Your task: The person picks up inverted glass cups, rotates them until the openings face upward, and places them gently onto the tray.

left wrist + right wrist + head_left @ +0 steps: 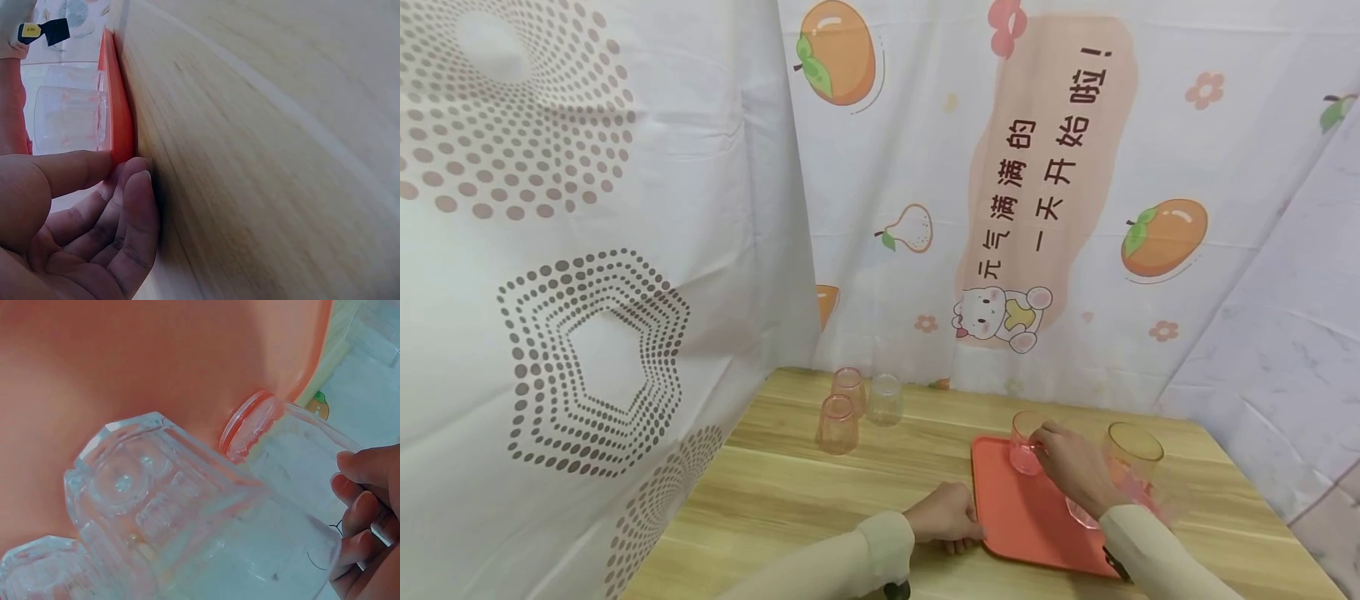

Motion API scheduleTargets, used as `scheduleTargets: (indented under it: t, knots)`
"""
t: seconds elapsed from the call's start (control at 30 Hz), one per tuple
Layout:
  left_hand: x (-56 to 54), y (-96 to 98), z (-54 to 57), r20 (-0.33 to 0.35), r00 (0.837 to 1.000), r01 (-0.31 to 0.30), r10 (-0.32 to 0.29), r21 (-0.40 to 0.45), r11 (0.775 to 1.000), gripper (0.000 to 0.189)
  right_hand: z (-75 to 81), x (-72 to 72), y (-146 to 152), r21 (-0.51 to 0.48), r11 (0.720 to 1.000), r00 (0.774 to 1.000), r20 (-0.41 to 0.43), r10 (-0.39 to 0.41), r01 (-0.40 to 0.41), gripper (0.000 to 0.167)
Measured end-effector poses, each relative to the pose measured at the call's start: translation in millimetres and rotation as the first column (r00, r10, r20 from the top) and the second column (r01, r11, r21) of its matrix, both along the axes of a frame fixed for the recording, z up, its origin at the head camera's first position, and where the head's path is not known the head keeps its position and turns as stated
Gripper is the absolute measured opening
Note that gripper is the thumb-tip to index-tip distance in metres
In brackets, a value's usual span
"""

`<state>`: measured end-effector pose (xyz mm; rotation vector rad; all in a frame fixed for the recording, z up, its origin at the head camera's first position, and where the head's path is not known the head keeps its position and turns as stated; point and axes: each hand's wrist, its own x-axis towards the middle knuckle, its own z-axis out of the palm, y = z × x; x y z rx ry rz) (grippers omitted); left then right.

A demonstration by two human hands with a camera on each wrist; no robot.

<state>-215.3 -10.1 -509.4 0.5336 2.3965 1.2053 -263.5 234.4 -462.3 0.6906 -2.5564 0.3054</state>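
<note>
My left hand (946, 515) pinches the near left corner of a red tray (1030, 525). In the left wrist view its thumb and fingers (140, 206) close on the tray's rim (122, 119). At the tray's far left corner, my right hand (1075, 467) grips a pinkish see-through cup (1025, 458) by its upper wall. That cup's base (253, 428) is right at the tray surface in the right wrist view. Beside it stands a clear faceted cup (137, 469), partly behind my right arm in the head view. A yellowish cup (1138, 446) is to the right.
Two pinkish cups (838, 429) and a clear cup (886, 402) stand upside down at the back left of the wooden table (790, 492). Printed curtains (880, 317) hang behind the table and along its sides.
</note>
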Motion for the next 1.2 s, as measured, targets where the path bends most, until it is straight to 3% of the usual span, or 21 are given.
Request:
scheduleTargets:
  t: [0.37, 0.9, 1.2]
  knots:
    - [3.3, -0.5, 6.4, 0.001, 1.000, 0.010, -0.010, 0.009, 1.000, 0.030, 1.5, -1.7, 0.6, -0.003, 1.000, 1.000, 0.015, -0.019, 0.019, 0.013]
    - [3.5, 0.6, 6.1, 0.003, 1.000, -0.005, 0.005, -0.009, 1.000, 0.031, 1.7, -0.3, 0.1, 0.008, 0.999, 0.999, 0.017, -0.040, 0.040, 0.012]
    - [3.9, 0.4, 5.9, 0.005, 1.000, -0.003, 0.003, -0.005, 1.000, 0.031, -2.1, 5.9, -0.4, -0.045, 0.999, 0.996, -0.086, -0.004, 0.000, 0.017]
